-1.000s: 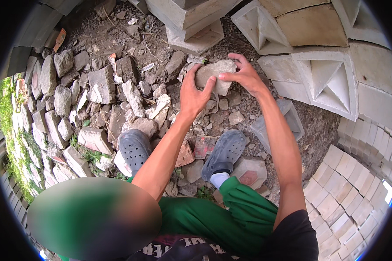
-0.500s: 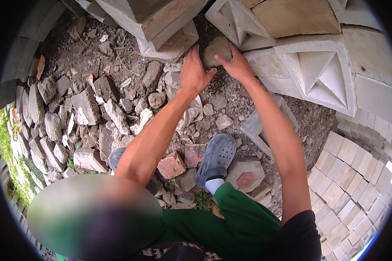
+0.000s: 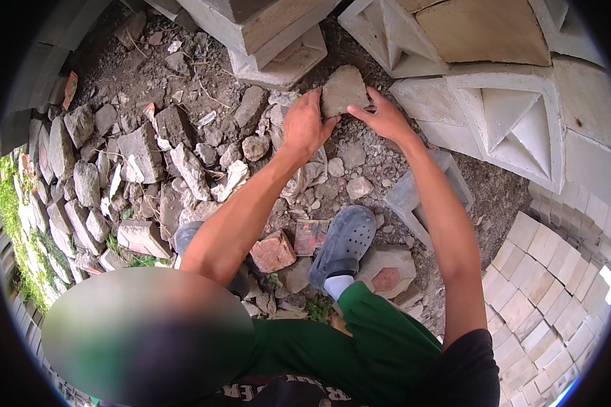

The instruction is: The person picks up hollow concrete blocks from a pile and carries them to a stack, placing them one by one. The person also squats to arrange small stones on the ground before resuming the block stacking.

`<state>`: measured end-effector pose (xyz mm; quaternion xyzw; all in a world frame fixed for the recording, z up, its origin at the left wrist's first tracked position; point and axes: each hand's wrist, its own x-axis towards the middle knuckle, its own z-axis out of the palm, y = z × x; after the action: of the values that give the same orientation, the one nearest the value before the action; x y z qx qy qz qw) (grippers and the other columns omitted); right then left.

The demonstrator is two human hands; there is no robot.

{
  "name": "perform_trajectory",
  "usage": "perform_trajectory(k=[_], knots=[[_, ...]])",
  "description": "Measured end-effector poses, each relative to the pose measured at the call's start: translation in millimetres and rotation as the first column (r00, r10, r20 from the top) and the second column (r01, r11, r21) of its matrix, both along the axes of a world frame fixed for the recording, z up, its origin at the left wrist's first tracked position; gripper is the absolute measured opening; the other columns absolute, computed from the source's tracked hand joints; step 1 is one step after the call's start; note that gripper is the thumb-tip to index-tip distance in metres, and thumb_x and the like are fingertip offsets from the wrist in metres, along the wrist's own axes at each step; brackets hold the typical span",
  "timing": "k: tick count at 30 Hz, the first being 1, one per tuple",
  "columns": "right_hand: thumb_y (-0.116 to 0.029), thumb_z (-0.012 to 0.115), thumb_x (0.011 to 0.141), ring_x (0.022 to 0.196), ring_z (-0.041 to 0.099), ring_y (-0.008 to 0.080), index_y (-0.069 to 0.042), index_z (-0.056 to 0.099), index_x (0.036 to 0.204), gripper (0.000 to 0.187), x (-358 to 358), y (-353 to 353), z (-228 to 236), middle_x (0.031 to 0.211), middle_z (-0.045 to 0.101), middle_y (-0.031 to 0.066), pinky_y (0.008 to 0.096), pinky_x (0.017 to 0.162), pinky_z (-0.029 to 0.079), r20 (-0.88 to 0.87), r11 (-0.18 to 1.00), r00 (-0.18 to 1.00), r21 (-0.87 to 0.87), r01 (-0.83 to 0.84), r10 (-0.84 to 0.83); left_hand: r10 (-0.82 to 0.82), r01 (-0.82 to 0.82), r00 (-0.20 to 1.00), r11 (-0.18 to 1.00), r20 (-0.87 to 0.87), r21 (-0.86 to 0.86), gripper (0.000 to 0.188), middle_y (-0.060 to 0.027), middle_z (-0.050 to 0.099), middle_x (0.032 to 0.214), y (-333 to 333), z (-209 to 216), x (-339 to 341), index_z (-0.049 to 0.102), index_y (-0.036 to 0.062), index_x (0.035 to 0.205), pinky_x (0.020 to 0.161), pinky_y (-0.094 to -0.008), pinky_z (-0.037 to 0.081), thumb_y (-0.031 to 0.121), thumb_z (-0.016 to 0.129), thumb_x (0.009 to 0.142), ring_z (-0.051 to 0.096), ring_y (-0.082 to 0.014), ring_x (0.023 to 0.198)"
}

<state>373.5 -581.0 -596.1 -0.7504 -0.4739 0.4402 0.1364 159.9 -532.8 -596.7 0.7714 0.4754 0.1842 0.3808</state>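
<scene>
A flat, angular grey-brown stone slab (image 3: pixel 345 90) is between my two hands, its broad face turned up toward me. My left hand (image 3: pixel 304 123) presses along its left edge, fingers together and thumb pointing in below it. On the other side, my right hand (image 3: pixel 387 119) grips the slab's right edge, with the thumb at its near corner and the fingers behind. Dirt and gravel (image 3: pixel 360 157) lie just under and in front of the hands. The slab's underside is hidden.
Pale concrete blocks (image 3: pixel 278 62) stand beyond and left of the slab; blocks with recessed faces (image 3: pixel 506 125) line the right. A hollow grey block (image 3: pixel 431 193) sits near my right forearm. Broken rubble (image 3: pixel 139 152) covers the left. A reddish brick piece (image 3: pixel 273 251) lies beside my shoe (image 3: pixel 345 244).
The slab has come toward me between my hands, and more of its broad face shows. My right hand has moved nearer with it. The whole view has shifted slightly.
</scene>
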Motion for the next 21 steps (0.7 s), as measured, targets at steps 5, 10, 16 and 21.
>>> perform_trajectory(k=[5, 10, 16, 21], knots=[[-0.073, 0.057, 0.082, 0.122, 0.053, 0.0254, 0.003, 0.044, 0.140, 0.096, -14, 23, 22, 0.132, 0.055, 0.0183, 0.0398, 0.100, 0.044, -0.314, 0.927, 0.873, -0.104, 0.360, -0.374, -0.015, 0.015, 1.000, 1.000, -0.026, 0.000, 0.065, -0.0236, 0.061, 0.113, 0, 25, -2, 0.053, -0.0077, 0.121, 0.091, -0.0446, 0.048, 0.029, 0.077, 0.074, 0.059, -0.0383, 0.107], [-0.070, 0.051, 0.087, 0.109, 0.061, 0.0219, 0.003, 0.063, 0.121, 0.082, -40, 7, 35, 0.117, 0.064, 0.0136, 0.0387, 0.091, 0.050, -0.308, 0.926, 0.896, -0.302, 0.227, -0.320, -0.027, 0.033, 0.987, 0.999, -0.157, 0.034, 0.063, -0.0204, 0.065, 0.081, -4, 65, -28, 0.061, -0.0039, 0.091, 0.071, -0.0456, 0.052, 0.054, 0.070, 0.067, 0.065, -0.0376, 0.076], [-0.073, 0.047, 0.087, 0.088, 0.068, 0.0257, 0.008, 0.068, 0.103, 0.085, -94, -29, 26, 0.092, 0.070, 0.0172, 0.0362, 0.078, 0.055, -0.237, 0.888, 0.968, -0.459, -0.032, -0.087, -0.438, 0.437, 0.864, 0.897, -0.250, -0.065, 0.062, -0.0187, 0.064, 0.088, 1, 81, -102, 0.062, -0.0010, 0.095, 0.076, -0.0441, 0.051, 0.049, 0.075, 0.062, 0.065, -0.0356, 0.085], [-0.075, 0.045, 0.086, 0.073, 0.068, 0.0290, 0.001, 0.073, 0.080, 0.082, -122, -12, 43, 0.074, 0.068, 0.0159, 0.0384, 0.074, 0.053, -0.124, 0.792, 0.916, -0.469, -0.392, 0.380, -0.591, 0.587, 0.755, 0.802, -0.284, -0.110, 0.066, -0.0189, 0.064, 0.095, 3, 69, -153, 0.056, -0.0008, 0.108, 0.083, -0.0443, 0.051, 0.037, 0.081, 0.059, 0.063, -0.0362, 0.097]])
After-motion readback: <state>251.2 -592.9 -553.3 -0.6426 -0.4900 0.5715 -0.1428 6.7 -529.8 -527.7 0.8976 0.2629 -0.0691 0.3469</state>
